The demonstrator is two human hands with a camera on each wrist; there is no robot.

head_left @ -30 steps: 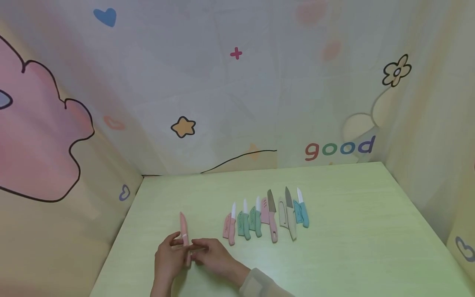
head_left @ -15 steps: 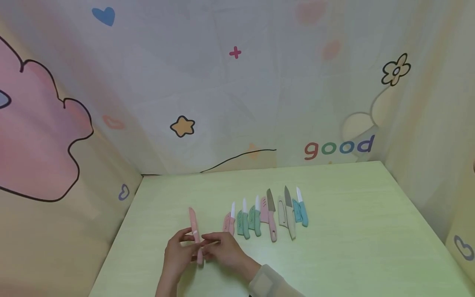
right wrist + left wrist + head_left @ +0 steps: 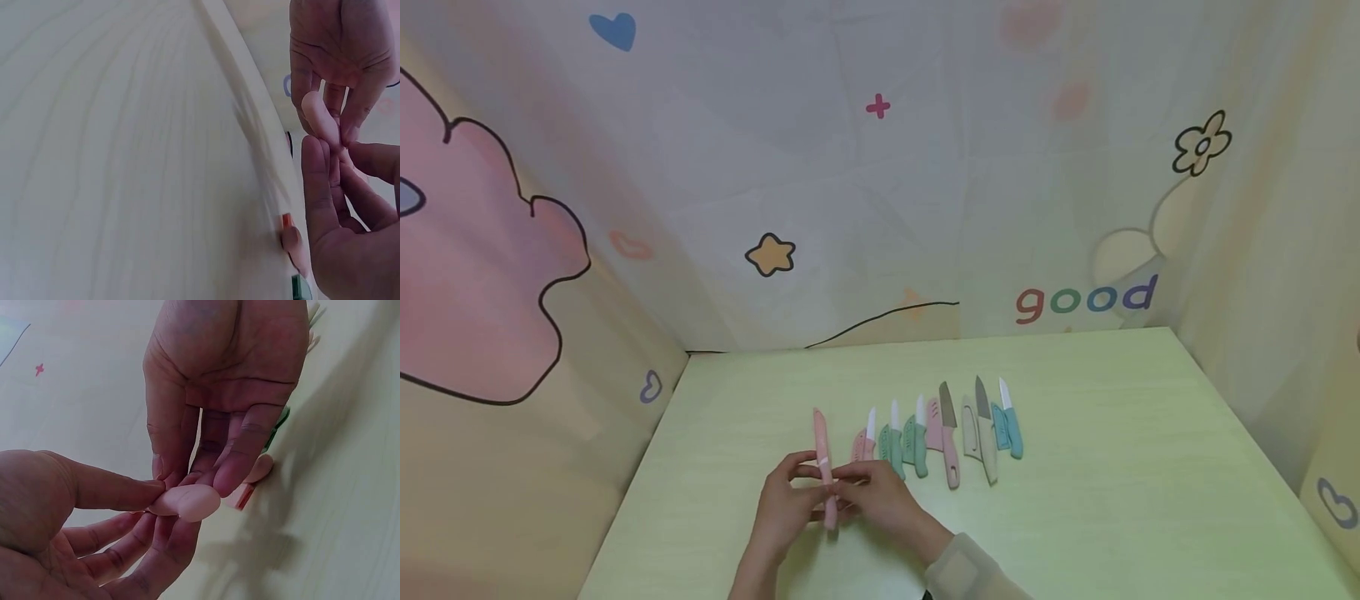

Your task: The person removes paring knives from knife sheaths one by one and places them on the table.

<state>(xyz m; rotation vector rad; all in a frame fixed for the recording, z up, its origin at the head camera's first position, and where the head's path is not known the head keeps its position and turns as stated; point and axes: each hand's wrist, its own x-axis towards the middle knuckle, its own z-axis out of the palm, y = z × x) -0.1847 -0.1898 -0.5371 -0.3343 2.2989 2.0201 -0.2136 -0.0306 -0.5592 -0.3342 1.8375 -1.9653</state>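
Note:
A pink knife (image 3: 822, 435), its blade covered by a pink sheath, is held upright over the front of the table, tip pointing away. My left hand (image 3: 784, 510) pinches it between thumb and fingers from the left. From the right, my right hand (image 3: 883, 497) pinches the same knife near the top of the handle, its fingertips meeting the left ones. The rounded handle end (image 3: 197, 503) pokes out between both hands in the left wrist view; the right wrist view also shows the handle (image 3: 320, 115) between the fingers.
Right of the hands lies a row: a small pink knife (image 3: 870, 425), green knives (image 3: 897, 446) (image 3: 921, 442), a larger pink knife (image 3: 951, 454), a beige knife (image 3: 988, 442) and a blue knife (image 3: 1012, 429). Each has a sheath beside it. A printed curtain (image 3: 880, 183) stands behind the table (image 3: 1112, 483).
Both hands have moved right together with the pink knife, towards the row. The right hand now covers the handle of the small pink knife in the head view.

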